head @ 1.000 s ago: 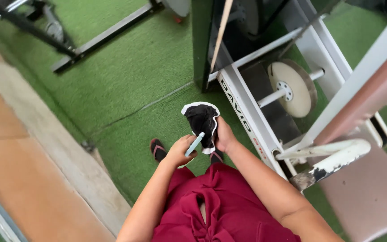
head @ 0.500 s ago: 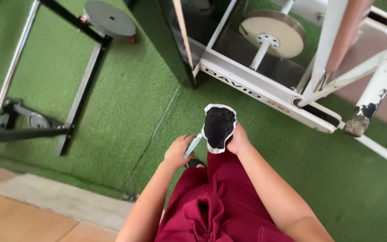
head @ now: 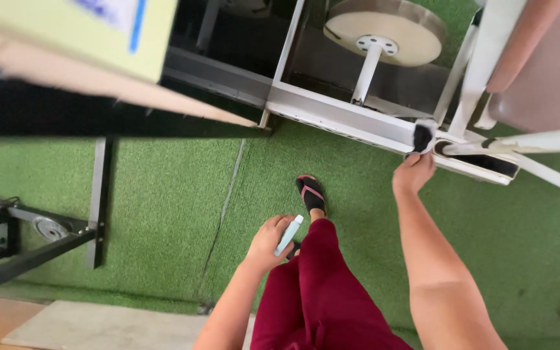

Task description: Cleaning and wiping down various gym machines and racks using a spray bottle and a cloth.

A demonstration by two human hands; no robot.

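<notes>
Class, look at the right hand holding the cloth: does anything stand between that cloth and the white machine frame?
Nothing visible does. The right hand holds the black-and-white cloth right against the white frame bar.

**Cloth and Small Bottle in Hand**

A black and white cloth [head: 422, 137] sits bunched above the right hand's fingertips, pressed against a white metal bar [head: 461, 144]. A slim pale-blue bottle [head: 288, 234] with a white cap stands tilted in the left hand's closed fingers, cap uppermost.
</notes>
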